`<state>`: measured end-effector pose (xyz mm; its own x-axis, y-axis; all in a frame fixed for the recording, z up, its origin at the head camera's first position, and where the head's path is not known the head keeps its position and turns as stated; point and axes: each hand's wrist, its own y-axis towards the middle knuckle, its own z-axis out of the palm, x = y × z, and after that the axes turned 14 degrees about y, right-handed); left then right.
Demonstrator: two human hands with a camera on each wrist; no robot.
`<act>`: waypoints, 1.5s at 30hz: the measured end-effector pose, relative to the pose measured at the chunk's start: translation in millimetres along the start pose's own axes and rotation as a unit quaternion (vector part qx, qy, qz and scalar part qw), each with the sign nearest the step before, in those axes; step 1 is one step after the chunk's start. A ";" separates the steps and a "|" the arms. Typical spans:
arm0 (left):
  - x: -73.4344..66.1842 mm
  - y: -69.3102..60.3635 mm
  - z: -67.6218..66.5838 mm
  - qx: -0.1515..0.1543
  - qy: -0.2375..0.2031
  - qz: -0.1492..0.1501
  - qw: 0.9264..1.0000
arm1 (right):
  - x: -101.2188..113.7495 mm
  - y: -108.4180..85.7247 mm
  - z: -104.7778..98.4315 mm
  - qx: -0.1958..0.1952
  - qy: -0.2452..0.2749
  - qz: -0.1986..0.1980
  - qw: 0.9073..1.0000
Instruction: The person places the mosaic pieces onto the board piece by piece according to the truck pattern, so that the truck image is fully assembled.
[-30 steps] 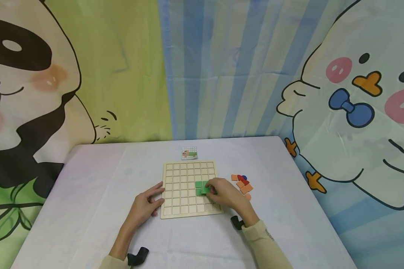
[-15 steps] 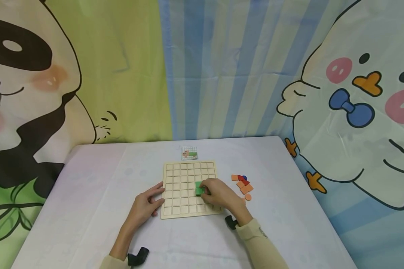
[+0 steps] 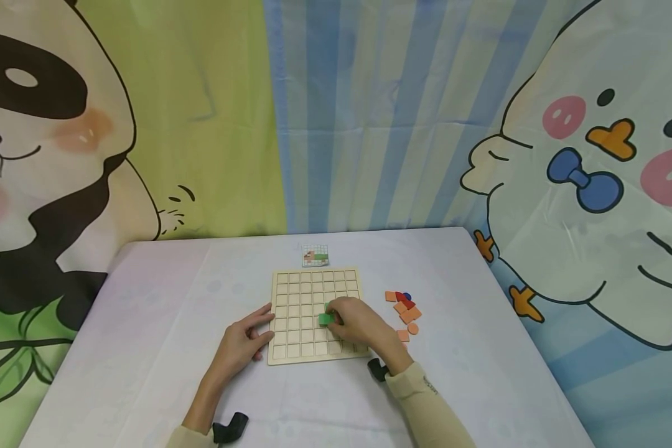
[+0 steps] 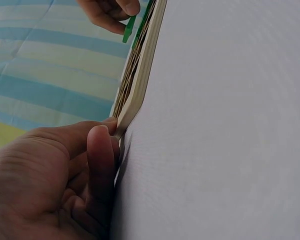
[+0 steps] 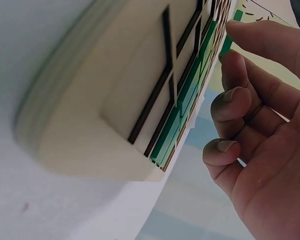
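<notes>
A wooden grid board lies on the white table. My right hand pinches a green square tile between thumb and finger just above the board's middle. In the right wrist view that tile is held off the board by the fingertips of my right hand, and green tiles lie in the grid. My left hand rests at the board's left edge. In the left wrist view the fingers of my left hand touch the board's corner.
A small picture card lies behind the board. Right of the board are loose orange squares, an orange circle, red pieces and a blue piece. Patterned curtains stand behind the table.
My right hand has moved left over the board with the green tile between its fingers. An orange tile right of the board has come into view. My left hand has stayed put.
</notes>
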<state>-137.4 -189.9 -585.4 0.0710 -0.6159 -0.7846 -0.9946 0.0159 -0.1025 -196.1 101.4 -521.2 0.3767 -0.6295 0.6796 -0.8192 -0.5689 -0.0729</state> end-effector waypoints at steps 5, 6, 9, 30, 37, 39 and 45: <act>-0.2 0.2 0.0 0.001 -0.001 -0.001 1.000 | 2.3 4.1 1.0 0.003 -0.010 -0.005 1.000; -0.3 0.2 -0.1 0.001 -0.002 -0.001 1.000 | 2.6 4.8 1.5 0.004 -0.011 -0.005 1.000; -0.3 -0.3 -0.2 0.002 -0.004 -0.002 1.000 | 3.0 6.2 3.4 0.009 -0.017 -0.003 1.000; -1.7 -0.3 -0.2 0.002 -0.003 -0.005 1.000 | 3.2 8.6 8.1 0.011 -0.027 0.002 1.000; -2.1 -0.6 -0.1 0.001 -0.005 -0.007 1.000 | 3.3 8.4 8.7 0.013 -0.027 0.005 1.000; -2.4 -0.6 -0.2 0.001 -0.004 -0.007 1.000 | 3.1 8.1 8.8 0.013 -0.026 0.003 1.000; -2.7 -0.5 -0.3 0.001 -0.005 -0.005 1.000 | 2.8 7.5 9.1 0.014 -0.022 0.002 1.000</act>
<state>-137.2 -188.5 -583.1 0.0823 -0.6087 -0.7891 -0.9936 0.0117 -0.1127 -197.3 90.5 -526.5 0.3928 -0.6538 0.6467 -0.8086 -0.5805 -0.0958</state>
